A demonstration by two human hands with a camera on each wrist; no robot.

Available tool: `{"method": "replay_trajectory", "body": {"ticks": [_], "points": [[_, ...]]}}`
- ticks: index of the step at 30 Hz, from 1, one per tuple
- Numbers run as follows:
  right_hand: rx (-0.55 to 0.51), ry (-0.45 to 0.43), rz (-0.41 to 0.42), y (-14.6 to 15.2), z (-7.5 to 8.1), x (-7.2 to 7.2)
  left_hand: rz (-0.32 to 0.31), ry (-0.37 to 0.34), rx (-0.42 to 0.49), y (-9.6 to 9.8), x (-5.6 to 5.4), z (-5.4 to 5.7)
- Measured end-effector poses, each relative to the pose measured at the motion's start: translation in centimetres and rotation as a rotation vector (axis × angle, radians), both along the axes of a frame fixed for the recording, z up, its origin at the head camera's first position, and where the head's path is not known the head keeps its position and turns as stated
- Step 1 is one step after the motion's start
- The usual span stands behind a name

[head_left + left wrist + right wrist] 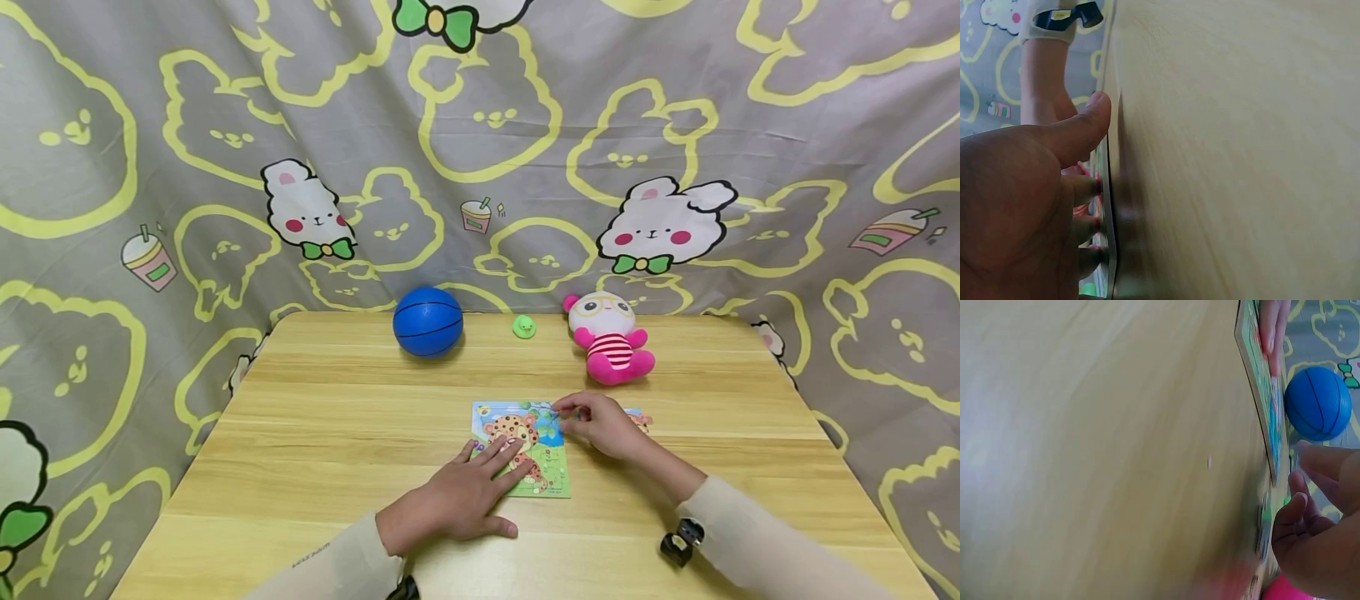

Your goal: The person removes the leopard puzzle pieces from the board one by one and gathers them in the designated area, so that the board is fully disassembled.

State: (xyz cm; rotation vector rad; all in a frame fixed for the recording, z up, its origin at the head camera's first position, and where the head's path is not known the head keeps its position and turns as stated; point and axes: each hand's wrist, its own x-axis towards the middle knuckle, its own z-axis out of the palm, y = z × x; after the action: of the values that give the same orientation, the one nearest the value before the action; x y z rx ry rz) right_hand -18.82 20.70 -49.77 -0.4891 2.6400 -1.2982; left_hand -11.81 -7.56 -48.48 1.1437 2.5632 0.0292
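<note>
A jigsaw puzzle [557, 479] with a cartoon leopard on a green and blue ground lies flat on the table. My left hand [467, 498] rests on its left part with fingers spread, covering some of the picture; in the left wrist view the fingertips press on the thin board [1109, 219]. At the puzzle's upper right corner is my right hand [606, 427], its thumb and fingers pinching a small puzzle piece [1297, 460], mostly hidden by the fingertips. More puzzle pieces [639, 418] lie just beyond the right hand, partly covered by it.
A blue ball [427, 322], a small green toy duck [524, 327] and a pink and white plush toy [609, 342] stand along the back of the wooden table [315, 450]. Behind them hangs a patterned curtain [390, 125], which also runs along both sides.
</note>
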Motion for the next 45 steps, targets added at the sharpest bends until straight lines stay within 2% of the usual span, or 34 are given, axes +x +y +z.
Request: {"method": "replay_trajectory", "body": {"ticks": [21, 34, 45], "points": [[0.089, 0.023, 0.072, -4.1, 0.1, 0.3, -0.010, 0.023, -0.007, 0.0, -0.1, -0.1], [0.156, 0.038, 0.061, -4.7, -0.3, 0.1, -0.002, 0.012, -0.010, 0.0, -0.1, -0.2], [0.190, -0.007, 0.071, -5.1, 0.3, -0.2, -0.005, 0.015, -0.019, -0.1, -0.1, 0.0]]}}
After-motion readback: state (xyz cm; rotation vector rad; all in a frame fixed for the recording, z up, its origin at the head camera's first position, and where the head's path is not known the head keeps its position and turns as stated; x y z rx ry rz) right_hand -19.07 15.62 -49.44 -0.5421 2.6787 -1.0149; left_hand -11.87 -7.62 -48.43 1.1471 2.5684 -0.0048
